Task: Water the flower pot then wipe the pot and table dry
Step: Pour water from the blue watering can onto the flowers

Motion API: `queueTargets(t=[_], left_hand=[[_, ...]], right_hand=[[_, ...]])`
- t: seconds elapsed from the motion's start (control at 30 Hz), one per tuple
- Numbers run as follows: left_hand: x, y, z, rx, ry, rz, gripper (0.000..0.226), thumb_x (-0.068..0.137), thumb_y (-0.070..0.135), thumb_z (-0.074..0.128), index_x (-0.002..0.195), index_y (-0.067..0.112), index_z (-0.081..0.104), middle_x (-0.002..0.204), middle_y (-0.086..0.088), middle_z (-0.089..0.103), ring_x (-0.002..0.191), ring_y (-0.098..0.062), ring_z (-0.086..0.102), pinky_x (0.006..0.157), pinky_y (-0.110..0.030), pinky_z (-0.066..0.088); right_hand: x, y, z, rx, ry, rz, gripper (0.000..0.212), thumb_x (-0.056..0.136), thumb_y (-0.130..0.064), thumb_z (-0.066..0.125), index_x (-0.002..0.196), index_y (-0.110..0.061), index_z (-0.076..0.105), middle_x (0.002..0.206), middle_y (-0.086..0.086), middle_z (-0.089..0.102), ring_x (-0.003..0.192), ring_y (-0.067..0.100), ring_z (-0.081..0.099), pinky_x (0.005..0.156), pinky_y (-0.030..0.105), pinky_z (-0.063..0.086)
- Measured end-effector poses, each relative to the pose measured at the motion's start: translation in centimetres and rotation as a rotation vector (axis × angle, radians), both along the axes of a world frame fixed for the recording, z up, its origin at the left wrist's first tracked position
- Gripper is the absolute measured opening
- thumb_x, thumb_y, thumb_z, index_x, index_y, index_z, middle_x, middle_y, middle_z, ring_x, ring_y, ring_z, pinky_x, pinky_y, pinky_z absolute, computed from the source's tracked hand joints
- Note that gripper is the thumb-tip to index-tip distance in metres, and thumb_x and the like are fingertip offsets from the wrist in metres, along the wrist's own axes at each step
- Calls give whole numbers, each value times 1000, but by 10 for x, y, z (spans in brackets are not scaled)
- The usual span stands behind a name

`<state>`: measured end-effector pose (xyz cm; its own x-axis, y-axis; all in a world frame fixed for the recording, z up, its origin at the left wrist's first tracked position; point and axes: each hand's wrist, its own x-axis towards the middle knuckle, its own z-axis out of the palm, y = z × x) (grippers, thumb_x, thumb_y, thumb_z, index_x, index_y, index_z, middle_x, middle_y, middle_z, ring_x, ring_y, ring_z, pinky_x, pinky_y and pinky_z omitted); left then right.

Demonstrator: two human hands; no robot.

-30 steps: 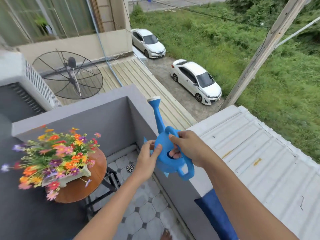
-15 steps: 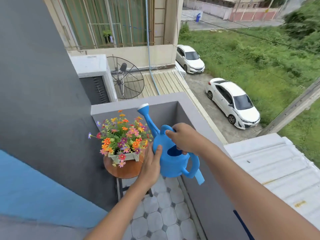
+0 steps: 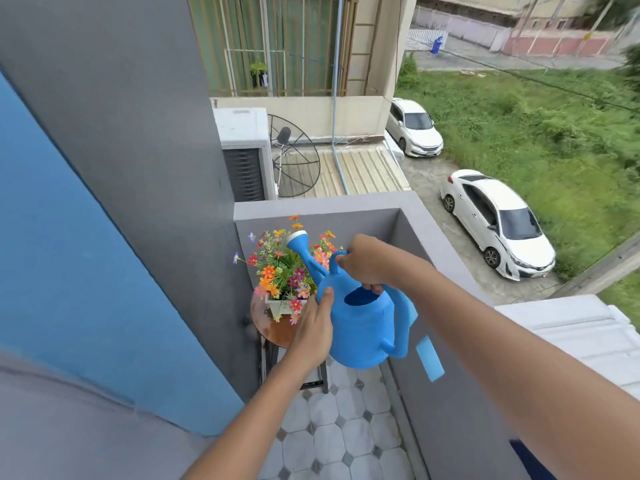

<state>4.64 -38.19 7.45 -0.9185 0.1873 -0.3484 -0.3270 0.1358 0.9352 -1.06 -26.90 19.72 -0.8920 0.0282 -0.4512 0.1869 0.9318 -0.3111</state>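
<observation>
Between my two hands hangs the blue watering can, up in the air over the balcony floor, and I've got it well covered: my right hand is wrapped shut over the top handle, knuckles up, while my left hand lies flat and open against the can's near side, fingers spread along the plastic, steadying rather than gripping. So the hands sit apart, one above and one to the left, with the can's body filling the gap. Its filling hole faces up at me and I can't tell how much water is inside. From my right hand the spout reaches forward and up to the left, its white-tipped rose poking in among the blooms. Just beyond my left hand sits the flower pot, a small white planter crammed with orange, pink and purple flowers, standing on the round brown tabletop. My left fingers overlap the tabletop's edge in view; whether they touch it I can't tell. Right of my right arm runs the grey balcony wall, and far beyond it two white cars are parked beside grass.
</observation>
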Motion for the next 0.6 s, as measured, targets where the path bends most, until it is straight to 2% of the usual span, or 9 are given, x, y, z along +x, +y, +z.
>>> queueTargets(t=[0.1, 0.2, 0.3, 0.4, 0.53, 0.6], left_hand=[[-3, -5, 0, 5, -10, 1, 61, 93, 65, 30, 144, 32, 37, 129, 15, 51, 109, -3, 47, 98, -38, 40], [-4, -9, 2, 22, -4, 6, 61, 96, 62, 29, 147, 30, 34, 135, 13, 45, 117, -5, 41, 95, -32, 33], [-6, -11, 2, 29, -10, -5, 66, 91, 68, 29, 148, 34, 34, 143, 12, 44, 125, -7, 40, 102, -35, 33], [-7, -11, 2, 32, -10, -24, 71, 85, 74, 28, 145, 38, 38, 134, 13, 52, 118, -4, 49, 101, -37, 38], [-9, -10, 0, 45, -36, -37, 84, 72, 86, 29, 139, 38, 42, 128, 11, 58, 117, -7, 54, 104, -47, 43], [-8, -8, 0, 32, -55, -41, 79, 74, 86, 28, 133, 37, 45, 126, 8, 58, 114, -7, 54, 104, -48, 43]], right_hand=[[-5, -6, 3, -4, -15, 3, 38, 104, -20, 39, 82, 5, 56, 58, 16, 62, 40, 25, 55, 51, 29, 49], [-8, -11, 6, 12, -25, 10, 34, 105, -20, 39, 85, 3, 55, 60, 17, 60, 41, 26, 53, 51, 30, 46], [-12, -16, 7, 18, -74, -16, 27, 104, -14, 39, 86, 2, 51, 61, 17, 54, 44, 26, 46, 50, 30, 39], [-17, -14, 8, 7, -100, -34, 34, 104, -19, 41, 77, 0, 50, 58, 15, 49, 43, 24, 39, 48, 29, 33], [-19, -13, 6, 38, -114, -36, 37, 104, -23, 39, 79, 1, 54, 59, 14, 51, 43, 22, 42, 50, 29, 36], [-19, -9, 4, 24, -133, -49, 38, 104, -25, 39, 79, 0, 53, 59, 13, 48, 42, 21, 39, 49, 28, 34]])
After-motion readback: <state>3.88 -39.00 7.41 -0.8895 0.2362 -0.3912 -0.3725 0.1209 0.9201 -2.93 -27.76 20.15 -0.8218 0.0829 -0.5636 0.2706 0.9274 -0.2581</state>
